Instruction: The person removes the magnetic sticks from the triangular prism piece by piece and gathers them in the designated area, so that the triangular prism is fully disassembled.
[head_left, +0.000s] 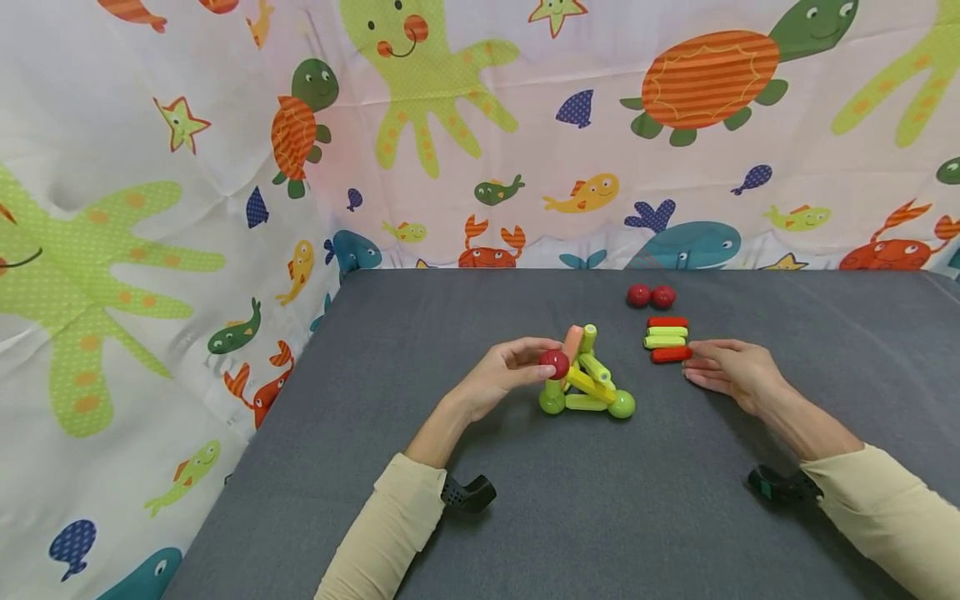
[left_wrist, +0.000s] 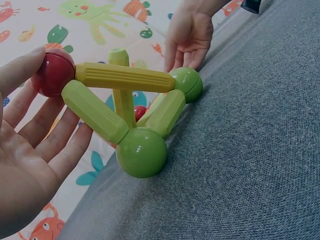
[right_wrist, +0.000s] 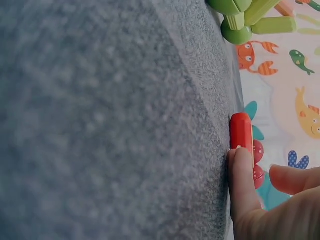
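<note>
My left hand (head_left: 504,372) pinches a red ball (head_left: 555,363) between thumb and fingers. That ball forms a raised corner of a small frame of magnetic sticks and balls standing on the table. A yellow stick (left_wrist: 127,76) runs from it to one green ball (left_wrist: 187,85), and a light green stick (left_wrist: 95,111) slopes to another green ball (left_wrist: 142,152). An orange-pink stick (head_left: 572,342) leans upward behind. My right hand (head_left: 737,371) reaches the nearest red stick (head_left: 671,355); a straight finger touches its end, and the thumb stays apart from it in the right wrist view.
Beyond that red stick lie two light green sticks (head_left: 666,337) and another red stick (head_left: 667,322), side by side in a row. Two red balls (head_left: 651,296) sit farther back, near the table's far edge. A sea-animal curtain (head_left: 450,208) hangs behind and along the left of the grey table (head_left: 600,517).
</note>
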